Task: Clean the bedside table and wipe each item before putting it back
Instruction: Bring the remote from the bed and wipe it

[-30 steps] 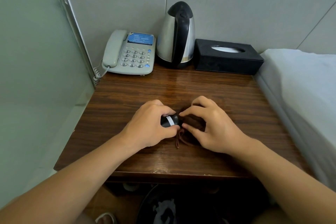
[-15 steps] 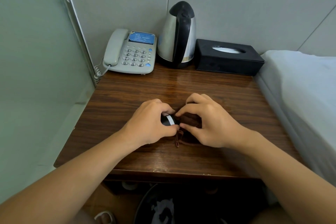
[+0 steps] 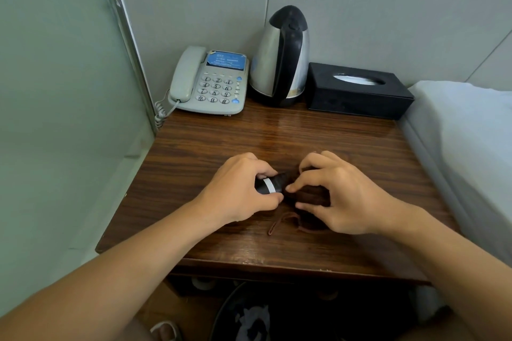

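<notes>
Seemingly light and rigid, the small black object (image 3: 270,185) with its white band sits mid-way on the bedside table (image 3: 194,152) in the head view, pinched by the left hand (image 3: 238,194). Its smooth shell may slip, so holding it around the banded end suits best. The right hand (image 3: 336,196) pinches the soft brown drawstring pouch (image 3: 307,196), limp and easily bunched, touching the object's far end.

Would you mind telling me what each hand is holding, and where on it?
The left hand grips the black cylinder around its banded end; the right hand pinches the brown drawstring pouch at its mouth.
</notes>
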